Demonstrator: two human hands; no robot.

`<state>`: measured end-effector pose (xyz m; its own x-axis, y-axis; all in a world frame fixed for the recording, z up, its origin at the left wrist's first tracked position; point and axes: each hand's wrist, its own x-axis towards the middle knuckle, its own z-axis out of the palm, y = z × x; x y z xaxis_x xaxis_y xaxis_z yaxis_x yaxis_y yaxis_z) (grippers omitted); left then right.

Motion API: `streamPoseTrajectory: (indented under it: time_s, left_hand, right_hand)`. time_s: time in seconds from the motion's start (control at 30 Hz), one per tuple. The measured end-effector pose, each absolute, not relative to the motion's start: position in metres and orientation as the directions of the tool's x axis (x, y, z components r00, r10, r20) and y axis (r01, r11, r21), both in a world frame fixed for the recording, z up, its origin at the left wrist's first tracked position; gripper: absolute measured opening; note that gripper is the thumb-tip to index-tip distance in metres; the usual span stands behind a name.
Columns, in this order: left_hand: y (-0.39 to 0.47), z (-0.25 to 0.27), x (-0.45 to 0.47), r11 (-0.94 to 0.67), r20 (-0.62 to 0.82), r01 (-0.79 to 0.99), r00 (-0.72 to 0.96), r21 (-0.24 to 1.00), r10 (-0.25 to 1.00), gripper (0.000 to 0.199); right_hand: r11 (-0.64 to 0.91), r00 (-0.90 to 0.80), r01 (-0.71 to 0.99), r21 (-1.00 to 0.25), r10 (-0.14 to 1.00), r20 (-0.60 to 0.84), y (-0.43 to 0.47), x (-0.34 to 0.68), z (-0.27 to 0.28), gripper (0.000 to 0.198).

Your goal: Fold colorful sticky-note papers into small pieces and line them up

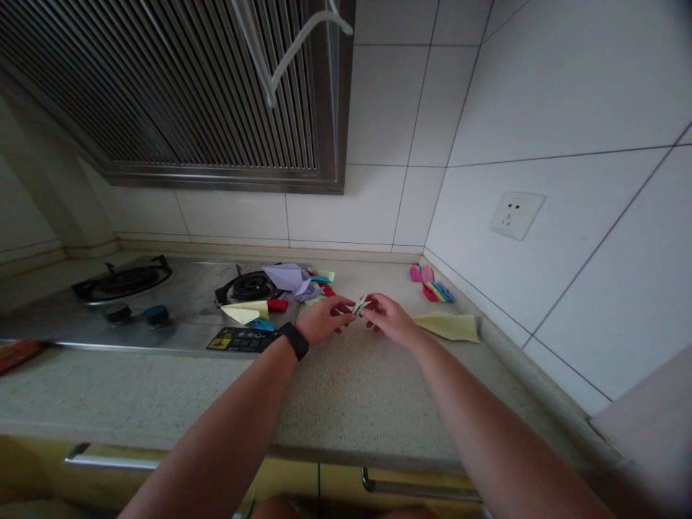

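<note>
Between my two hands is a small piece of folded paper (360, 305), white with some green, held just above the counter. My left hand (326, 317), with a black watch on its wrist, pinches the left side of it. From the right, my right hand (390, 317) pinches the other side with thumb and fingers. Its exact shape is too small to make out. Beside my left hand lie a lilac folded paper (292, 280) and a pale yellow folded paper (246, 312). A pale yellow paper sheet (448, 326) lies to the right, beyond my right forearm.
Pink paper pieces (422, 273) and a fan of coloured papers (439, 292) sit at the back right corner. A steel gas stove (189, 306) fills the left. Above hang a range hood (216, 94) and a white hanger (295, 54). A socket (517, 214) is on the right wall.
</note>
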<state>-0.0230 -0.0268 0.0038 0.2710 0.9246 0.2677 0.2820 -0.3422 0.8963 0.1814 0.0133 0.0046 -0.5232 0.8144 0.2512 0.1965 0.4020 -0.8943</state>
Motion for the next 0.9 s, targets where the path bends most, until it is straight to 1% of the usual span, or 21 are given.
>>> streamPoseTrajectory:
  time_s: [0.2,0.37,0.63,0.77,0.9]
  left_hand:
    - [-0.0299,0.0062,-0.0212,-0.324,0.245,0.250,0.301,0.912,0.921,0.038]
    - [-0.0331,0.0084,-0.0197,-0.310,0.224,0.269,0.307,0.912,0.925,0.037]
    - [-0.0326,0.0081,-0.0181,-0.309,0.227,0.254,0.305,0.917,0.925,0.035]
    - [-0.0290,0.0048,-0.0168,-0.258,0.201,0.161,0.304,0.953,0.931,0.031]
    - [-0.0274,0.0037,-0.0160,-0.203,0.178,0.065,0.277,0.977,0.944,0.021]
  right_hand:
    - [0.415,-0.548,0.217,-0.884,0.801,0.242,0.0085,0.1781,0.0070,0.030]
    - [0.446,-0.554,0.235,-0.864,0.792,0.258,0.0062,0.1783,0.0087,0.024]
    - [0.495,-0.553,0.262,-0.828,0.781,0.292,0.0038,0.1784,0.0094,0.022]
    - [0.513,-0.515,0.268,-0.815,0.792,0.329,0.0064,0.1777,0.0083,0.026]
    - [0.534,-0.493,0.274,-0.800,0.792,0.360,0.0104,0.1774,0.0053,0.026]
